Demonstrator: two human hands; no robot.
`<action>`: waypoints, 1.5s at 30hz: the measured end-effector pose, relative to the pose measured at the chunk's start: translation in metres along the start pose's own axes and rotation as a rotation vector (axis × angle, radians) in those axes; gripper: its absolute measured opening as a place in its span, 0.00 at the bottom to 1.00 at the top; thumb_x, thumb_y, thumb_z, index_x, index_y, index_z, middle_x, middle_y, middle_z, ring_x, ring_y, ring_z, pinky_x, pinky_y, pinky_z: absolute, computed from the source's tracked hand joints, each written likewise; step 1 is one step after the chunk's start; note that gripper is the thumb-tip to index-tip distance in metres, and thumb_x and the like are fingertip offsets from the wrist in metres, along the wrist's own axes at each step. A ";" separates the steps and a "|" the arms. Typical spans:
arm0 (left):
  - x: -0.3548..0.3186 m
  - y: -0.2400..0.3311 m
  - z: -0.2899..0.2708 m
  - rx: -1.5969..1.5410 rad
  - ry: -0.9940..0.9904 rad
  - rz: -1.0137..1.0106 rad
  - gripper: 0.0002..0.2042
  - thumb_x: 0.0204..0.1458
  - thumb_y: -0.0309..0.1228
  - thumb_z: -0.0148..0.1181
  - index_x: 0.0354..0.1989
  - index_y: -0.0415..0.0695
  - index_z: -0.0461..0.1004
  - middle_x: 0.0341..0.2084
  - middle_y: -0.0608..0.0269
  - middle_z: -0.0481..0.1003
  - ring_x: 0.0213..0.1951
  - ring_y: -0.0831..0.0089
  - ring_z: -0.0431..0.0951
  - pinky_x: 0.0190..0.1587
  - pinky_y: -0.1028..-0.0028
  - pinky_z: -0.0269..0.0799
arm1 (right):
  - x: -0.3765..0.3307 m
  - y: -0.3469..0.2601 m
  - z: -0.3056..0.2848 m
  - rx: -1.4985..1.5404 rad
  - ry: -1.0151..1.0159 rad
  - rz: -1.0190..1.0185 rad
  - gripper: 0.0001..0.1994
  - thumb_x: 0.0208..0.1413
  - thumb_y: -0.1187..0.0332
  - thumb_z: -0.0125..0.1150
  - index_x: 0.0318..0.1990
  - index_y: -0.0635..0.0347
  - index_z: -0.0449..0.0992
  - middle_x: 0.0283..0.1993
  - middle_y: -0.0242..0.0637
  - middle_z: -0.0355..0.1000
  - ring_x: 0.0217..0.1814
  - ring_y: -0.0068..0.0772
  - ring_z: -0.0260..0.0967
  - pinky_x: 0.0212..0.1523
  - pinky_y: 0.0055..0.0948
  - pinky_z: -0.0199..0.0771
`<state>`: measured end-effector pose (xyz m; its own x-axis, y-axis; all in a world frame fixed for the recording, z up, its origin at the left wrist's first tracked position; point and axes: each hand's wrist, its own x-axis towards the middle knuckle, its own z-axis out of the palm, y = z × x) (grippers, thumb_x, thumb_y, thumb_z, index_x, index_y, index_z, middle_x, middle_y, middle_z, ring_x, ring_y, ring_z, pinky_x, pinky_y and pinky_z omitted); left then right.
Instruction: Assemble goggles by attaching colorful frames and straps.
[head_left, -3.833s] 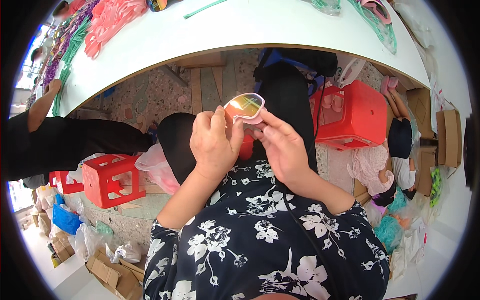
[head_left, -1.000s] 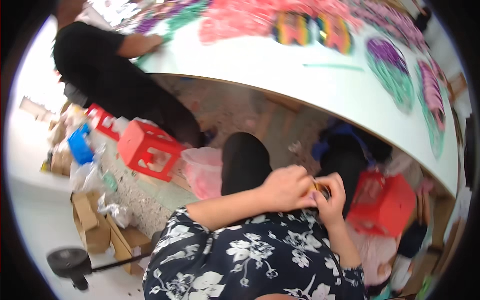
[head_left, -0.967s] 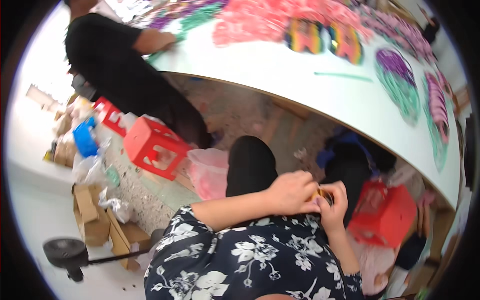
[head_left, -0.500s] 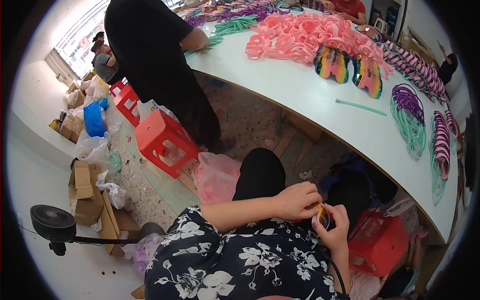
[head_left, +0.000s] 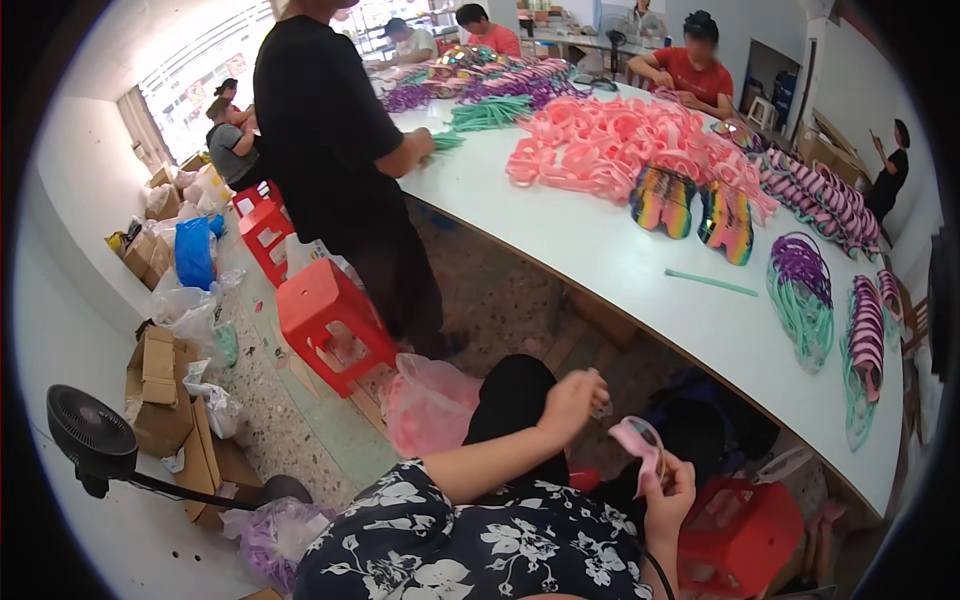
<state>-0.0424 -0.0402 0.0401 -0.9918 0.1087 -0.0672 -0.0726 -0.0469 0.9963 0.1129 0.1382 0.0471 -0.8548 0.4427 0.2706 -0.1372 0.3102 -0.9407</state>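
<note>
Over my lap, my right hand (head_left: 670,488) grips one end of a pair of goggles (head_left: 637,440) with a pink frame. Their curved side faces up and away from my fingers. To the left and a little farther off, my left hand (head_left: 574,408) is raised with its fingers closed. A small pale, see-through bit shows at its fingertips, too small to name. A gap separates the two hands. On the white table (head_left: 590,235) ahead lie two mirrored rainbow goggle lenses (head_left: 662,200) beside a heap of pink straps (head_left: 610,140).
One green strap (head_left: 710,283) lies near the table edge, left of purple-green strap bundles (head_left: 803,300). A person in black (head_left: 325,130) stands at the table's left. Red stools (head_left: 335,325), a pink plastic bag (head_left: 430,405), cardboard boxes (head_left: 165,390) and a black fan (head_left: 92,430) surround me.
My hands were together at the goggles; the left has pulled away to the left. The goggles now stand more exposed in my right hand. The view has tilted up, showing more people.
</note>
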 end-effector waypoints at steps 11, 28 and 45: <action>-0.048 -0.031 0.054 -0.649 -0.684 -0.493 0.20 0.61 0.28 0.59 0.60 0.41 0.65 0.53 0.55 0.73 0.53 0.64 0.76 0.56 0.63 0.73 | -0.003 -0.003 0.003 -0.091 0.004 0.008 0.21 0.47 0.72 0.73 0.52 0.65 0.78 0.35 0.28 0.62 0.33 0.18 0.60 0.34 0.18 0.62; -0.024 -0.029 0.051 -0.341 -0.541 -0.669 0.16 0.54 0.27 0.63 0.49 0.33 0.71 0.39 0.54 0.79 0.41 0.68 0.81 0.46 0.70 0.77 | 0.153 -0.044 -0.074 0.101 -0.121 0.252 0.08 0.58 0.71 0.64 0.42 0.65 0.80 0.40 0.35 0.77 0.34 0.20 0.70 0.37 0.22 0.74; -0.010 -0.018 0.039 -0.366 -0.571 -0.674 0.19 0.54 0.27 0.64 0.52 0.32 0.70 0.42 0.54 0.79 0.46 0.67 0.81 0.52 0.69 0.76 | 0.354 -0.070 -0.132 0.851 0.335 0.066 0.15 0.66 0.70 0.54 0.50 0.77 0.65 0.51 0.56 0.70 0.50 0.40 0.74 0.51 0.32 0.82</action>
<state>-0.0272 -0.0017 0.0254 -0.5354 0.6899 -0.4872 -0.7341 -0.0948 0.6724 -0.1144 0.3839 0.2357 -0.7024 0.6996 0.1310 -0.5292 -0.3902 -0.7535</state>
